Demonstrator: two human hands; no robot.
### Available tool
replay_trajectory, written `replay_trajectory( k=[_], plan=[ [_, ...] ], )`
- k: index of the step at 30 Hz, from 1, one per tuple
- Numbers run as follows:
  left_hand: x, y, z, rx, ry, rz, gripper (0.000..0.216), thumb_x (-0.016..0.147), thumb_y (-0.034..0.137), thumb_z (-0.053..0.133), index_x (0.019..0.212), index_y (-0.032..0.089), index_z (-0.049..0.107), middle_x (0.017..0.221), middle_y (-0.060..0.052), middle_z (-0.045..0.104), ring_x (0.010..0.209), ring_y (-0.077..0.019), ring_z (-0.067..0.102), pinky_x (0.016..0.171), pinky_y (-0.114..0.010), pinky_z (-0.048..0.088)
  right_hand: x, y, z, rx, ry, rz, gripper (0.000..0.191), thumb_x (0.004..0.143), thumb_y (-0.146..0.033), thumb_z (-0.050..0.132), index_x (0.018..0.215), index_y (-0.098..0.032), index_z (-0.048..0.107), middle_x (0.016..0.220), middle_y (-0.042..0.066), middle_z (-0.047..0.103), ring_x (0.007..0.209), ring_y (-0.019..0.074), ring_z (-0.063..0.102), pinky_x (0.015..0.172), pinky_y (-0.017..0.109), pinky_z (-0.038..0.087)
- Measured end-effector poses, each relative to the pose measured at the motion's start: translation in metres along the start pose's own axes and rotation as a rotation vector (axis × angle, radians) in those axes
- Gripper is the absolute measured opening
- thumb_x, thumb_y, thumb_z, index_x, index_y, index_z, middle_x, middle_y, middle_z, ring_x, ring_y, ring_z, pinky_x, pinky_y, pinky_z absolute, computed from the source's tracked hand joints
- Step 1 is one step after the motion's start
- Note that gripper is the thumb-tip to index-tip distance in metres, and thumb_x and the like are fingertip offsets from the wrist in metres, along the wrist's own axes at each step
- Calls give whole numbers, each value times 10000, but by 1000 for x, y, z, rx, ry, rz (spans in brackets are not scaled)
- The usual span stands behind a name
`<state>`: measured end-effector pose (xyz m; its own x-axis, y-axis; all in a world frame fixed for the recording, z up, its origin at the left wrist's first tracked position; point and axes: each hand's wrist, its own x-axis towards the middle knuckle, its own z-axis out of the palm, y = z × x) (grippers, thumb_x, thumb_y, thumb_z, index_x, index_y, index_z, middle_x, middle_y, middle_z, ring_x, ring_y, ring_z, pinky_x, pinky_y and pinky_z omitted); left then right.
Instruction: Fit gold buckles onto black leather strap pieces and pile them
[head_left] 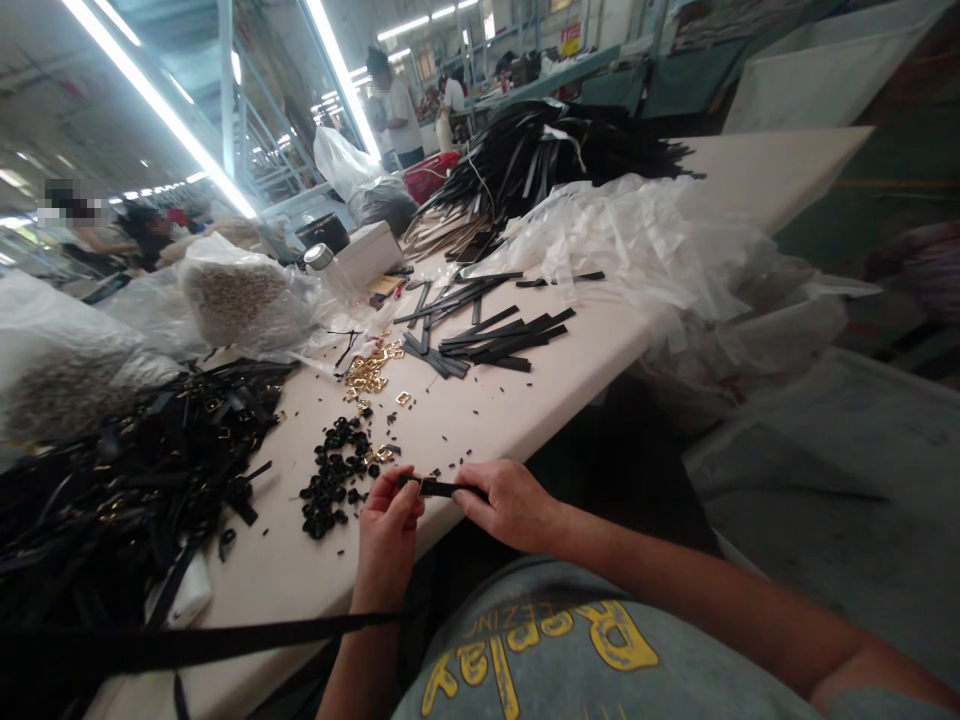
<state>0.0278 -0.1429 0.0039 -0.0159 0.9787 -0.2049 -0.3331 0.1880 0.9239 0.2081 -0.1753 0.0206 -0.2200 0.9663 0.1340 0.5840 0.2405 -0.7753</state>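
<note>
A black strap (444, 489) stretches between my two hands at the table's front edge, with a gold buckle (427, 486) on it near the left fingers. My left hand (391, 510) pinches the strap's left end beside the buckle. Farther along, my right hand (510, 503) is closed on the strap with the thumb on top. Just left of my left hand lies a heap of small black loops (334, 475). Behind it are loose gold buckles (367, 370), and several flat black strips (502, 340) lie beyond them.
A big pile of finished-looking black straps with buckles (150, 460) covers the table's left side. Clear plastic bags (232, 290) stand behind it. A large bundle of long black strips (540, 150) and crumpled plastic sheeting (637, 235) lie at the far end. Other people (397, 115) stand in the background.
</note>
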Motion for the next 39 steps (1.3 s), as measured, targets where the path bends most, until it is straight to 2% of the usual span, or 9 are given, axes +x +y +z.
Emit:
replay_trajectory(
  k=[3,8,16,26,34,39],
  plan=[
    [-3,-2,2,-33,-5,-65,302,527,250,899,750,162,714,709,12,681,559,-56,557,516,-143,454,2,-2,2,3,9,-13,123,884,-202,558,813,-162,651,752,45,687,692,155,596,638,239,357],
    [-6,-3,4,-51,6,-115,342,484,257,920,748,158,725,692,2,708,555,-66,585,531,-154,482,4,-2,5,7,33,-40,123,878,-204,560,803,-162,648,760,47,685,695,156,596,642,240,366],
    [-3,-2,-1,-9,-63,-69,294,553,265,901,766,165,725,687,6,707,561,-70,593,545,-160,481,4,-3,2,167,2,-20,133,859,-177,556,822,-163,683,672,-1,646,613,116,545,588,210,365],
    [-3,-3,1,4,-37,-50,309,550,269,899,789,168,730,733,-9,729,594,-90,617,586,-192,507,6,-2,5,134,17,-72,152,917,-201,539,889,-162,683,810,43,694,743,155,620,692,234,416],
    [-4,-10,7,93,-87,46,317,606,244,874,879,179,728,752,0,727,639,-95,619,623,-195,500,9,0,7,57,52,-95,150,919,-186,534,835,-168,657,794,35,678,732,157,611,669,238,402],
    [-5,-10,8,74,-63,22,272,636,292,857,841,163,735,762,-13,727,620,-89,600,600,-195,491,8,-1,5,97,35,-98,169,930,-185,528,840,-176,671,806,26,684,744,148,615,686,232,406]
  ],
)
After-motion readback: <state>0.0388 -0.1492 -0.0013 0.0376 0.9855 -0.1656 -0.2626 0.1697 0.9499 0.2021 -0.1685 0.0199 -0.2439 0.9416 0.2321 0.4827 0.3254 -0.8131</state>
